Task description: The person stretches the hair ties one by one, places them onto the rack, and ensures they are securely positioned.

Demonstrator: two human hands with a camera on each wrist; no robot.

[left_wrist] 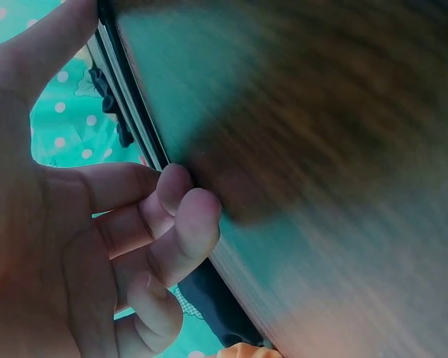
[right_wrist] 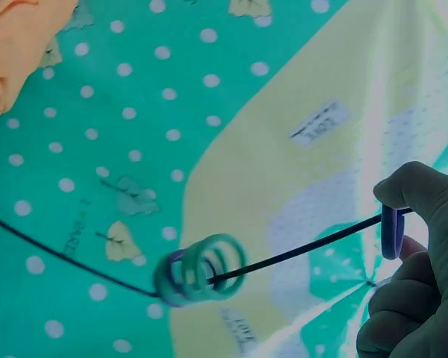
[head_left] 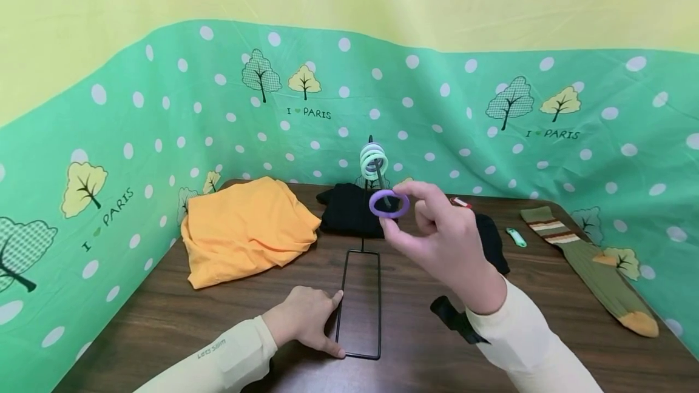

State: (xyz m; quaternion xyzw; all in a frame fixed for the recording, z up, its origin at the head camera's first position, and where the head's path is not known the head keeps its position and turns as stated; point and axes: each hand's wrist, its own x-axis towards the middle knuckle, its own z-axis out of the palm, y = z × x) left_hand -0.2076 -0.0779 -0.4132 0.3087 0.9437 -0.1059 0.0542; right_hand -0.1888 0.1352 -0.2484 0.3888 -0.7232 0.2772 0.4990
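Note:
A black wire stand point(head_left: 379, 308) has a flat rectangular base on the table, an upright and an arm reaching toward me. Several pale green and lilac rings point(head_left: 374, 161) hang at the back of that arm; they also show in the right wrist view. Between thumb and index finger, my right hand point(head_left: 445, 235) pinches a purple ring point(head_left: 373, 206). The front end of the arm point(right_wrist: 313, 245) shows within this ring, at the fingertips. My left hand point(head_left: 306, 320) presses the left side of the base with thumb and index finger, the other fingers loosely bent.
Behind the stand lies a folded black cloth point(head_left: 344, 211), with an orange cloth point(head_left: 246, 229) left of it. To the right are another black cloth point(head_left: 491, 241), a small green item point(head_left: 516, 237) and an olive sock point(head_left: 590, 265). A black strap-like item point(head_left: 453, 317) lies beneath my right forearm.

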